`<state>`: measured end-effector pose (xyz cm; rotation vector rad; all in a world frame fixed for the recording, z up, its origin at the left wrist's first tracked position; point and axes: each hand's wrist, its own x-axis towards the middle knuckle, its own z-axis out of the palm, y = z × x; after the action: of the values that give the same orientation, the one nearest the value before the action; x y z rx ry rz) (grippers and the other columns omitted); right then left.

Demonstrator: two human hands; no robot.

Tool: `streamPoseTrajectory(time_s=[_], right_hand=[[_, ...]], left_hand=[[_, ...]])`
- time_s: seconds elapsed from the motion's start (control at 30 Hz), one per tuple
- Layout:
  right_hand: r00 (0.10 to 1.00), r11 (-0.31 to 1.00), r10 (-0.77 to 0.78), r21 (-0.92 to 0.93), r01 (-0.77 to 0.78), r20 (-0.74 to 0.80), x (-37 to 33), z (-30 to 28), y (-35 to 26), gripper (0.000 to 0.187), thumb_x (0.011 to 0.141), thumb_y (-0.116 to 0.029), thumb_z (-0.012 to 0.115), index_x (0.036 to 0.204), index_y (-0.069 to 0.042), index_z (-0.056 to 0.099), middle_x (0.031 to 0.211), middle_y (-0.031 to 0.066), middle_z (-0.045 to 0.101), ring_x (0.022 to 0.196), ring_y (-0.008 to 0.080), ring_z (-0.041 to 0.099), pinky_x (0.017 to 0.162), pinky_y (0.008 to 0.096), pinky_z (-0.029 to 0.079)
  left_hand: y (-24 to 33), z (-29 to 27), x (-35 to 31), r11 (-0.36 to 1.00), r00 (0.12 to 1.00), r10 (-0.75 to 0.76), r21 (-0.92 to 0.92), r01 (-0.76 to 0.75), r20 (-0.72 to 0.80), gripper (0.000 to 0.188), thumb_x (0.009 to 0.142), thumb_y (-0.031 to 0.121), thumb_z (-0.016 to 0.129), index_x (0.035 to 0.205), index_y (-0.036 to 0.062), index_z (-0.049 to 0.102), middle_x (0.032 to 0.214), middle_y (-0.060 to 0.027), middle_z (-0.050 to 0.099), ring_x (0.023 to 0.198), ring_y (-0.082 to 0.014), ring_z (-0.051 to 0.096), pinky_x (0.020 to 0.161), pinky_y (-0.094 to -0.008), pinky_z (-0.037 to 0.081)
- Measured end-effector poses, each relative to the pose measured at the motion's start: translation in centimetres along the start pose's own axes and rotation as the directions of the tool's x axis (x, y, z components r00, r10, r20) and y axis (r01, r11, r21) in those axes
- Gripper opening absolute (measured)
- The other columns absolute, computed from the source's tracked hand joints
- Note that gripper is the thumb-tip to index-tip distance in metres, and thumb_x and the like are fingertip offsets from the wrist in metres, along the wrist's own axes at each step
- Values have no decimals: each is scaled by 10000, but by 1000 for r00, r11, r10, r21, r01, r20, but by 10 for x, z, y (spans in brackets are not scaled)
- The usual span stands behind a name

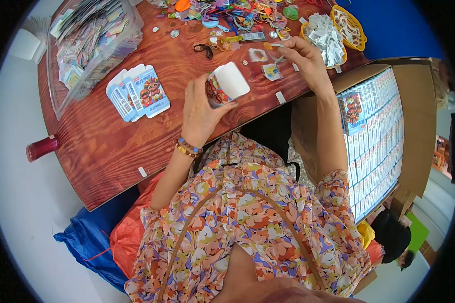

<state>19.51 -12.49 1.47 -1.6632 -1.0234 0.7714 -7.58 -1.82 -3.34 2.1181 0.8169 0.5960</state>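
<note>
My left hand (201, 108) grips a small printed cardboard box (218, 92) above the near part of the table. The box is tilted, and its white flap (232, 81) shows at the top. To the right, my right hand (307, 60) has thumb and forefinger pinched at a small pale strip-like item, too small to name. Beside those fingers lie a small clear packet with an orange piece (258, 55) and another clear packet with yellow and blue bits (272, 72). Flat light-blue cartons (154, 101) overlap in a pile left of my left hand.
A clear plastic bin (65, 96) of cards stands at the far left. Colourful trinkets (242, 17) spread along the back. Yellow baskets hold white sachets (324, 38) and small pieces (350, 30). At right, a large carton (417, 126) holds rows of blue-white boxes (374, 136).
</note>
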Motion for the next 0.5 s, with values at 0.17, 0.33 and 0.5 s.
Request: streamPoseTrajectory(time_s=[0.17, 0.33, 0.5], right_hand=[[998, 963, 17, 266, -33, 64, -2, 26, -31, 103, 992, -140, 600, 1000, -40, 622, 959, 72, 723, 916, 137, 709, 783, 244, 523], [990, 949, 49, 302, -88, 133, -3, 33, -41, 121, 994, -161, 594, 1006, -47, 635, 936, 58, 722, 872, 111, 700, 725, 236, 533], [992, 991, 87, 91, -96, 93, -1, 30, -27, 138, 972, -145, 609, 1028, -38, 675, 903, -1, 682, 748, 54, 580, 713, 221, 485]], left_hand=[[0, 1, 11, 995, 999, 50, 84, -49, -10, 803, 614, 256, 909, 1265, 39, 492, 1148, -184, 558, 1068, -391, 540, 914, -464, 475], [-2, 3, 11, 996, 999, 46, 77, -44, -27, 800, 609, 258, 910, 1258, 38, 500, 1140, -183, 558, 1065, -391, 542, 906, -467, 476], [-14, -19, 4, 999, 990, -43, 9, 45, -132, 796, 635, 318, 898, 1250, 11, 496, 1110, -177, 556, 1038, -372, 546, 900, -450, 473]])
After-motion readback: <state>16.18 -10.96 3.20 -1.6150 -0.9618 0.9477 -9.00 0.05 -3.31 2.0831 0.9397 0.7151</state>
